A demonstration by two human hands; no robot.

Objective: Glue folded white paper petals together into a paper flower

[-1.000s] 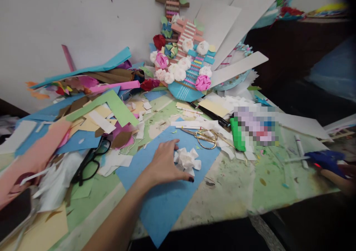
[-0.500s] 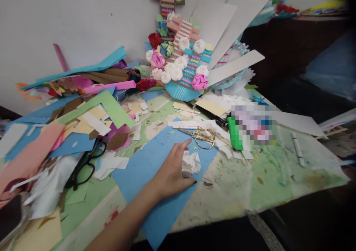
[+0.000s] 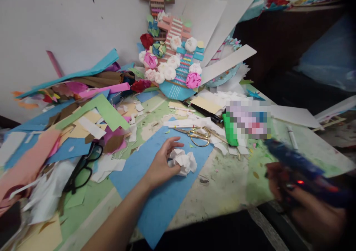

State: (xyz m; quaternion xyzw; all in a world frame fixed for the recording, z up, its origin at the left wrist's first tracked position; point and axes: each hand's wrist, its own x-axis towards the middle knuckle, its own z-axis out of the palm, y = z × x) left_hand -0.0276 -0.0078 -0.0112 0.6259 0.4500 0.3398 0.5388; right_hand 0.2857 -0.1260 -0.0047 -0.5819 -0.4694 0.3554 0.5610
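My left hand point(image 3: 161, 163) rests on a blue paper sheet point(image 3: 155, 191), its fingers curled round the left side of a white paper flower point(image 3: 184, 161). My right hand point(image 3: 292, 197) comes in blurred at the lower right, closed on the grip of a blue glue gun point(image 3: 300, 167) with a small red light, its nozzle pointing up and left. Gold-handled scissors point(image 3: 196, 136) lie just beyond the flower.
Coloured paper scraps and black glasses point(image 3: 83, 167) crowd the table's left. A paper-flower decoration point(image 3: 174, 63) leans on the back wall. A green-capped container point(image 3: 230, 130), a black pen point(image 3: 203, 111) and a white marker point(image 3: 292, 137) lie to the right. The table's front edge is close.
My right hand has swung in from the right with the glue gun, after being out of view half a second ago. My left hand has curled tighter round the white flower.
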